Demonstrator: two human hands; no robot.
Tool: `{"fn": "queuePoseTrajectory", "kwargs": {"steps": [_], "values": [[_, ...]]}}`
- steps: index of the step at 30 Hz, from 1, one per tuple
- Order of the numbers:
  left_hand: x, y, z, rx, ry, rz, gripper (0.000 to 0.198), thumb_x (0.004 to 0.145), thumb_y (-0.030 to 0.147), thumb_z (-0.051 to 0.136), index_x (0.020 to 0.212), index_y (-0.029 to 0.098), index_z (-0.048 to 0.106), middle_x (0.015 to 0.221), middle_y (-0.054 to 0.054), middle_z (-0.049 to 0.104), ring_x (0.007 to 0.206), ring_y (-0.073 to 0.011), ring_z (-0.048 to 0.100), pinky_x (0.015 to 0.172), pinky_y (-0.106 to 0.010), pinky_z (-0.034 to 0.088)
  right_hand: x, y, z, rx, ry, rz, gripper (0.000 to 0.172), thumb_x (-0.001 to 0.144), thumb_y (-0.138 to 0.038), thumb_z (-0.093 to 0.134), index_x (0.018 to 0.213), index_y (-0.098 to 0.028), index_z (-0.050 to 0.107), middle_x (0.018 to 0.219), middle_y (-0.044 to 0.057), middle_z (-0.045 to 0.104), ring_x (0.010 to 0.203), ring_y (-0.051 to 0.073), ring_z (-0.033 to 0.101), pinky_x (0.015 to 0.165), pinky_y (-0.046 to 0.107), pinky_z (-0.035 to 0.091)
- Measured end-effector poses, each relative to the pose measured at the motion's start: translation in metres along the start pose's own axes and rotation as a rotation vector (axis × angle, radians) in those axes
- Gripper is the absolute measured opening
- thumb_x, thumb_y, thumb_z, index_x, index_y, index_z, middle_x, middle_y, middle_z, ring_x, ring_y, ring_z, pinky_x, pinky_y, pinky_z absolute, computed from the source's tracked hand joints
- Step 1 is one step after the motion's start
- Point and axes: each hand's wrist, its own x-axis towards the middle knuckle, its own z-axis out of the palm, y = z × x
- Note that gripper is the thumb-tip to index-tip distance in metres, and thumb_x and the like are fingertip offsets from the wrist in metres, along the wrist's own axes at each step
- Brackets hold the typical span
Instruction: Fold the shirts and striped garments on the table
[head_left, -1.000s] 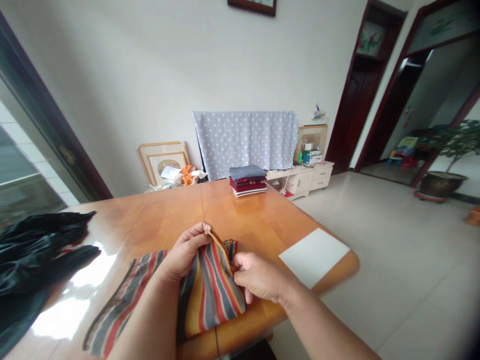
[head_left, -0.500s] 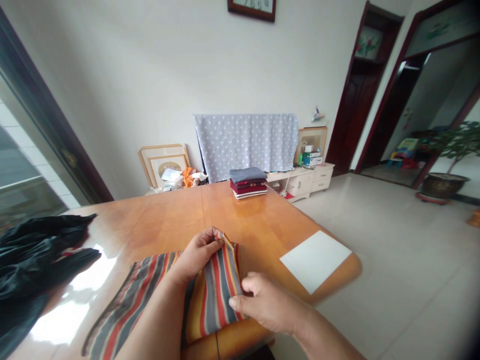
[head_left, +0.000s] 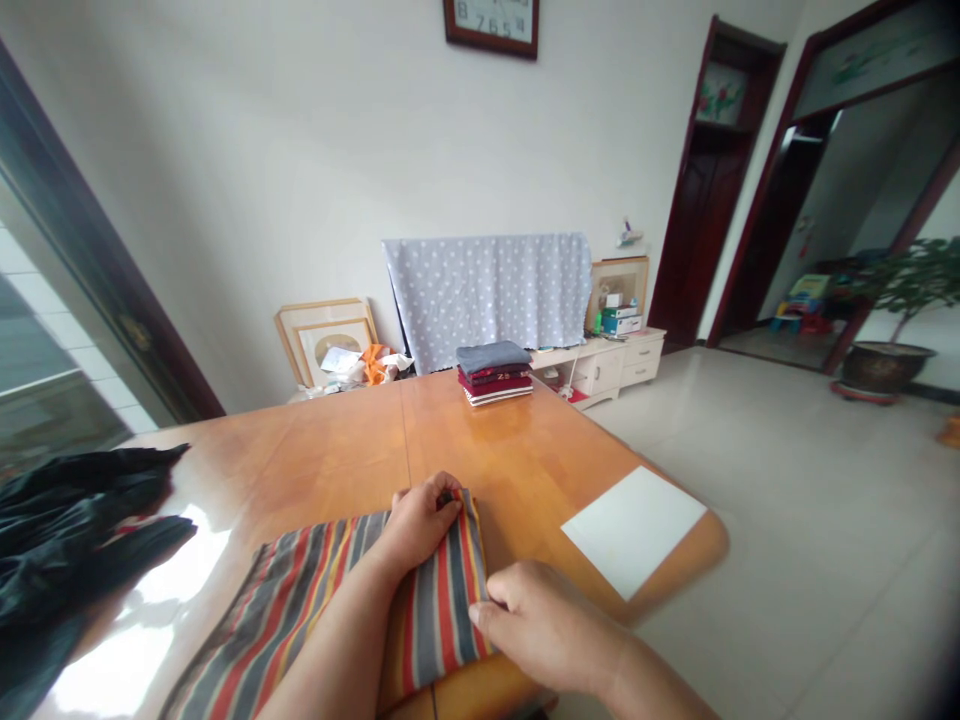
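Note:
A striped cloth [head_left: 281, 600] in grey, red and yellow lies on the wooden table, its right end folded over. My left hand [head_left: 421, 520] pinches the far right corner of that fold, its forearm crossing above the cloth. At the fold's near right edge, my right hand [head_left: 525, 615] grips the fabric between thumb and fingers. Part of the striped cloth is hidden beneath my left forearm.
A stack of folded clothes [head_left: 495, 375] sits at the table's far edge. To the right lies a white sheet [head_left: 634, 530]; dark crumpled clothing [head_left: 67, 540] lies at the left. The wooden table [head_left: 330, 430] ends at a rounded right corner.
The folded end of the striped cloth now lies flatter, and my left hand has moved slightly right and lower with its corner. My right hand still holds the near edge. The view has tilted slightly.

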Motion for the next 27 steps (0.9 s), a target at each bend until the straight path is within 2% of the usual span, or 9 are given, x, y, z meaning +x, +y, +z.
{"fn": "queuePoseTrajectory", "kwargs": {"steps": [4,7,9,13,16,19,23,27], "values": [[-0.001,-0.001,0.002,0.082,0.035,-0.011,0.026,0.086,0.033,0.064,0.111,0.029,0.063,0.086,0.001,0.073,0.089,-0.0251,0.067,0.091,-0.038,0.034,-0.001,0.003,0.005,-0.034,0.006,0.021,0.034,0.085,-0.040,0.060,0.059,-0.018,0.054,0.054,-0.004,0.049,0.053,0.010,0.045,0.050,0.024,0.021],[-0.001,-0.004,0.005,0.106,0.037,-0.015,0.032,0.086,0.035,0.064,0.118,0.030,0.060,0.085,0.000,0.073,0.092,-0.0264,0.067,0.092,-0.040,0.033,-0.002,0.004,0.007,-0.034,0.022,0.032,0.033,0.083,-0.043,0.063,0.062,-0.019,0.060,0.058,-0.003,0.058,0.056,0.010,0.049,0.051,0.024,0.024],[-0.001,-0.005,0.006,0.131,0.056,-0.007,0.035,0.086,0.034,0.064,0.121,0.029,0.059,0.092,-0.002,0.073,0.099,-0.0274,0.066,0.092,-0.041,0.033,-0.003,0.003,0.007,-0.022,0.037,0.035,0.031,0.084,-0.044,0.062,0.065,-0.019,0.064,0.063,-0.002,0.064,0.058,0.011,0.052,0.052,0.024,0.026],[-0.003,-0.001,0.000,0.224,0.150,0.064,0.027,0.089,0.031,0.060,0.116,0.026,0.060,0.117,-0.008,0.069,0.112,-0.0297,0.059,0.092,-0.041,0.035,-0.004,0.001,0.006,-0.019,0.030,0.045,0.029,0.085,-0.044,0.061,0.068,-0.020,0.067,0.066,-0.001,0.068,0.060,0.012,0.055,0.053,0.024,0.028],[-0.007,0.007,-0.008,0.203,0.182,0.148,0.018,0.093,0.027,0.053,0.107,0.025,0.063,0.111,-0.008,0.068,0.108,-0.0281,0.059,0.091,-0.039,0.038,-0.003,0.001,0.006,-0.028,0.016,0.058,0.030,0.085,-0.044,0.061,0.069,-0.019,0.067,0.067,0.000,0.069,0.060,0.012,0.056,0.053,0.024,0.027],[-0.012,0.012,-0.010,0.110,0.099,0.218,0.019,0.095,0.026,0.049,0.101,0.025,0.068,0.102,-0.008,0.069,0.100,-0.0255,0.061,0.089,-0.036,0.042,-0.002,0.001,0.006,-0.036,0.012,0.074,0.031,0.085,-0.045,0.062,0.068,-0.019,0.065,0.067,0.000,0.068,0.060,0.012,0.056,0.052,0.024,0.027],[-0.014,0.012,-0.005,0.075,-0.044,0.239,0.028,0.098,0.032,0.046,0.100,0.024,0.072,0.099,-0.009,0.070,0.095,-0.0242,0.063,0.088,-0.035,0.044,-0.003,0.002,0.006,-0.046,0.016,0.083,0.032,0.085,-0.046,0.062,0.068,-0.019,0.065,0.067,0.000,0.068,0.059,0.012,0.054,0.051,0.024,0.026],[-0.013,0.008,-0.001,0.078,-0.090,0.225,0.034,0.101,0.036,0.042,0.095,0.024,0.073,0.095,-0.009,0.069,0.092,-0.0235,0.063,0.089,-0.035,0.045,-0.006,0.000,0.004,-0.055,0.019,0.053,0.034,0.087,-0.046,0.059,0.067,-0.019,0.065,0.065,0.000,0.066,0.059,0.012,0.053,0.052,0.025,0.025]]}}
